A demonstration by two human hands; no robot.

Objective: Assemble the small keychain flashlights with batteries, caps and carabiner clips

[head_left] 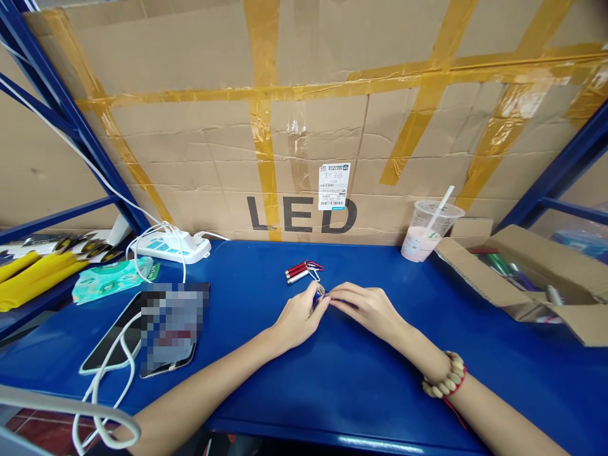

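Note:
Near the middle of the blue table (285, 380), my left hand (299, 316) is closed around a small blue keychain flashlight (319, 294) with a silvery end showing. The fingers of my right hand (365, 307) pinch together right beside that end; what sits between them is too small and covered to make out. Just beyond my hands lie a red keychain flashlight (297, 269) and a silver keychain flashlight (298, 276), side by side, with carabiner clips at their right ends.
An open cardboard box (527, 278) with coloured tubes stands right, near a plastic cup (425, 237) with a straw. Left are a power strip (178, 247), a tissue pack (107, 280), phones (111, 335) and a white cable (124, 345). A large taped carton (213, 158) walls the back.

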